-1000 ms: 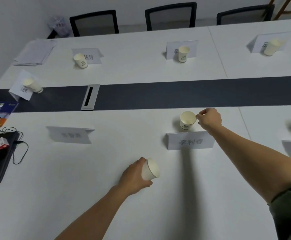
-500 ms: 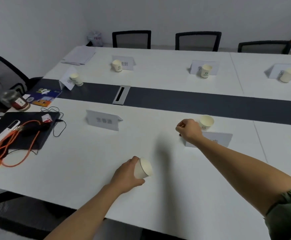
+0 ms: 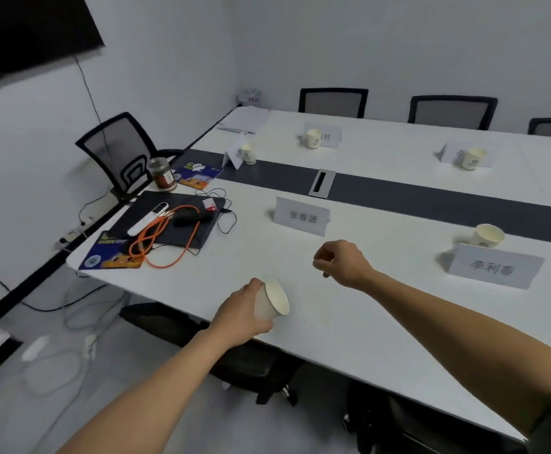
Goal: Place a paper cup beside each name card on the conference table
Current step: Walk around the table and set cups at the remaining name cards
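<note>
Left fingers [image 3: 256,285] round a tilted paper cup [image 3: 272,303], right fingers [image 3: 322,259] curled and empty

Paper cup [image 3: 272,304] tilted in left hand [image 3: 239,314] — 4 cups [image 3: 488,235] upright beside name cards [image 3: 495,266].

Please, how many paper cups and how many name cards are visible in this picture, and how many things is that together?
Paper cups: 5, one of them held in the left hand
Name cards: 5
Total: 10
</note>
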